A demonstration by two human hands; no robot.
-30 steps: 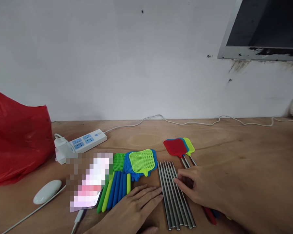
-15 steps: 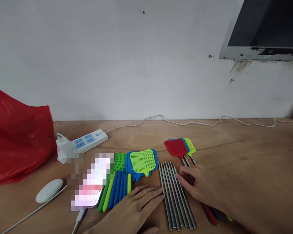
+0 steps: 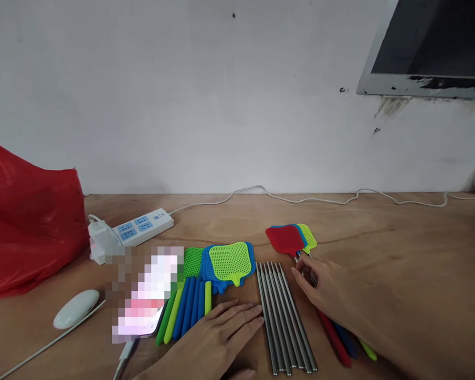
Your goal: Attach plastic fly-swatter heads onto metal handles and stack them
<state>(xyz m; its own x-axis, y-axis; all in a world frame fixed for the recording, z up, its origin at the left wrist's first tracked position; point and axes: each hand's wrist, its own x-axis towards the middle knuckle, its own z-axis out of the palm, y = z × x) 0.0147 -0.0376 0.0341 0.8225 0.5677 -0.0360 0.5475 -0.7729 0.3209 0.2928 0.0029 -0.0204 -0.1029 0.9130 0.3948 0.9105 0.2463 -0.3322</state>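
Note:
My left hand [image 3: 221,332] lies flat on the table with its fingers outstretched, the tips against the leftmost of several silver metal rods [image 3: 283,316]. Over the thin shafts of three assembled fly swatters, my right hand [image 3: 320,282] has bent fingers, with the thumb and index tips apart. Those swatters have a red head [image 3: 287,240], a blue head and a yellow-green head [image 3: 309,237]; a red handle [image 3: 334,340] shows below the hand. Left of the rods are loose swatter heads [image 3: 230,261] in yellow-green, blue and green, above several coloured handles [image 3: 188,311].
A phone with a blurred screen [image 3: 150,295] lies left of the handles. Farther left are a white power strip [image 3: 146,227], a white rounded device [image 3: 77,309] and a red plastic bag [image 3: 31,221]. A white cable [image 3: 316,200] runs along the wall.
My right hand has moved off the rods' right edge, slightly right and up to the assembled swatters' shafts. More of their handles show. My left hand stays in place.

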